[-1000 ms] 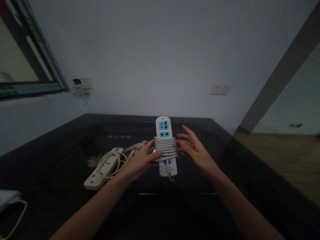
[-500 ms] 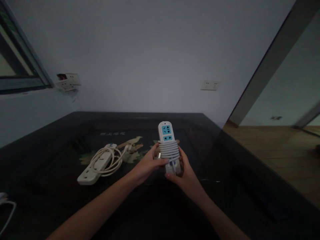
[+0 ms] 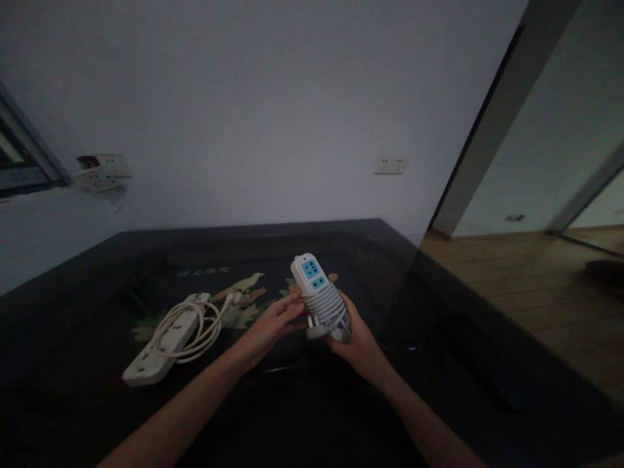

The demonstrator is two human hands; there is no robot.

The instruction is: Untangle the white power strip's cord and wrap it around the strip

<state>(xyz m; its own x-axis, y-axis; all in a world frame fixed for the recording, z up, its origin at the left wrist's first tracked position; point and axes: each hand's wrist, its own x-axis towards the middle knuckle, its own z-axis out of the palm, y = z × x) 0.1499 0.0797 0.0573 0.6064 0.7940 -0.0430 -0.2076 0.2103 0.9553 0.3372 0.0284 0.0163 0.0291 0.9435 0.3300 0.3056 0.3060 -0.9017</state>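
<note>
A white power strip [image 3: 302, 275] with blue socket faces is held up over the dark table, tilted with its top end to the left. Its grey cord [image 3: 325, 301] is wound in several turns round the middle, and the plug [image 3: 316, 330] with metal prongs sticks out at the lower left. My right hand [image 3: 358, 335] is wrapped round the lower right end. At the left side, my left hand [image 3: 273, 325] has its fingers stretched out and apart, the tips at the edge of the cord turns; whether they press on it is hard to see.
A second white power strip [image 3: 146, 365] lies on the table [image 3: 400, 396] to the left, its cream cord [image 3: 214, 333] looped loosely over it. A wall socket [image 3: 390, 164] is on the wall behind, with more sockets [image 3: 113, 166] at the left corner.
The wound power strip has tilted leftward and its plug shows more. My left thumb has come off the cord turns, while my right hand keeps its grip. The whole view has shifted somewhat.
</note>
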